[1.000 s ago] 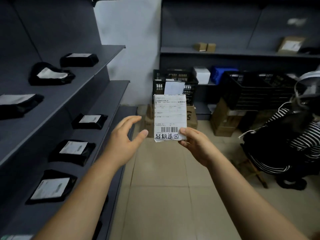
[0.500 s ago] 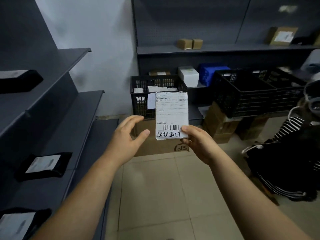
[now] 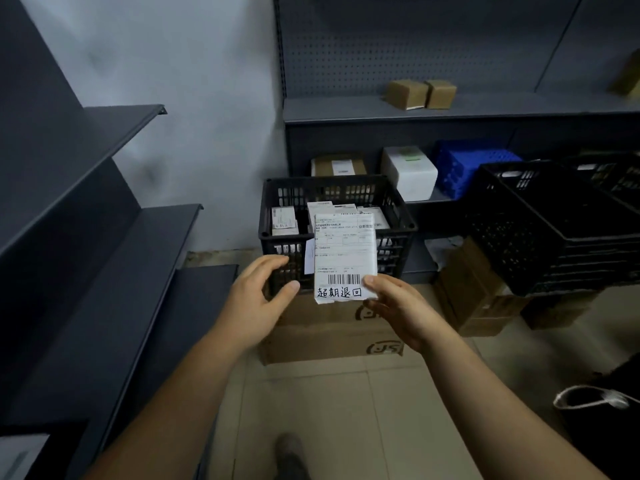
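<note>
Parcel (image 3: 344,258): upright before the crate (image 3: 394,251); long axis vertical; label faces the camera, barcode end down
Right hand (image 3: 398,310): pinches the parcel's lower right corner
Left hand (image 3: 258,306): fingers spread loosely; just beside the parcel, not touching

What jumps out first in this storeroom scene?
A white labelled parcel with a barcode and handwritten characters, held up at centre by the right hand; the left hand hovers open beside it. Just behind stands a black slatted plastic crate holding more white parcels.
</note>
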The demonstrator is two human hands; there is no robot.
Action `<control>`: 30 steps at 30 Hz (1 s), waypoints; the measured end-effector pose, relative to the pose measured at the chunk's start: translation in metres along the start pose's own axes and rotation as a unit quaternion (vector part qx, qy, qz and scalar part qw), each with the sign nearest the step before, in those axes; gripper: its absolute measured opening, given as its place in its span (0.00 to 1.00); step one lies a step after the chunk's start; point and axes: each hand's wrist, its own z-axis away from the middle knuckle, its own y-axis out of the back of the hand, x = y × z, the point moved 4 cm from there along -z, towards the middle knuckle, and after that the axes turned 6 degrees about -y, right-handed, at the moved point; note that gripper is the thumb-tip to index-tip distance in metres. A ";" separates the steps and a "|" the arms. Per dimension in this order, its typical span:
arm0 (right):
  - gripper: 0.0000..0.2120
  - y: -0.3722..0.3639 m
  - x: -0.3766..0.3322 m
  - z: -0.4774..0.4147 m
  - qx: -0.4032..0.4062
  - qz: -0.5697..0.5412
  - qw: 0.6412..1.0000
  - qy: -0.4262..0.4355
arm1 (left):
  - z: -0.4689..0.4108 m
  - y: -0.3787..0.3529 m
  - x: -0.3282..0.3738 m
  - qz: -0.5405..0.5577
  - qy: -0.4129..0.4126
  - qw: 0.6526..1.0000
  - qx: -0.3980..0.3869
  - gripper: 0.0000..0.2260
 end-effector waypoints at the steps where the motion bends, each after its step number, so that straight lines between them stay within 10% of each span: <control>1: 0.28 0.003 -0.007 -0.024 0.004 -0.001 1.000 0.002 | -0.024 -0.005 -0.013 0.005 -0.001 1.000 -0.003 0.19; 10: 0.14 0.047 -0.083 -0.209 0.065 -0.007 0.998 -0.022 | -0.231 -0.051 -0.105 0.018 -0.003 0.998 -0.058 0.19; 19: 0.31 0.104 -0.087 -0.354 0.035 0.007 0.993 -0.110 | -0.339 -0.114 -0.170 -0.007 0.074 0.995 -0.072 0.20; 30: 0.12 0.064 -0.038 -0.492 -0.050 0.059 0.973 -0.218 | -0.359 -0.106 -0.268 -0.042 0.210 0.976 -0.027 0.18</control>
